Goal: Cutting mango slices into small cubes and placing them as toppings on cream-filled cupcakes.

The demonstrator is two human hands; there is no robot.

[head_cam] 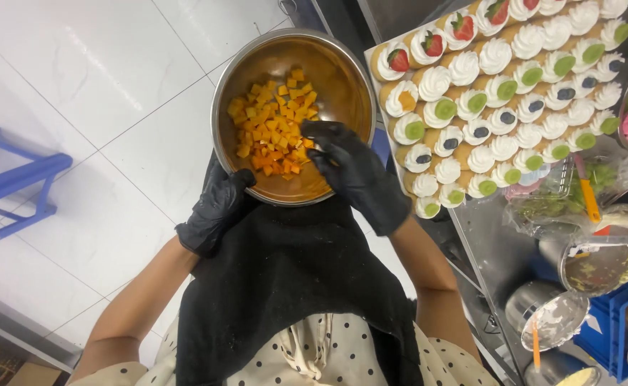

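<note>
Clearly the right hand (357, 175), in a black glove, was down inside the steel bowl (294, 50), its fingertips pinched on a piece from the heap of orange fruit cubes (274, 125) that lay toward the bowl's left and middle. The left hand (217, 207), also gloved, was closed around the bowl's near rim from below, holding it against the black apron (285, 286), off the bench. To my eye the pick went best with the bowl kept level and steady and only one cube taken in a light pinch, so the soft flesh was not crushed. Along the bench's left edge sat the tray of cream-topped cakes (500, 93), some already crowned with strawberry, green fruit slices or blueberries.
</note>
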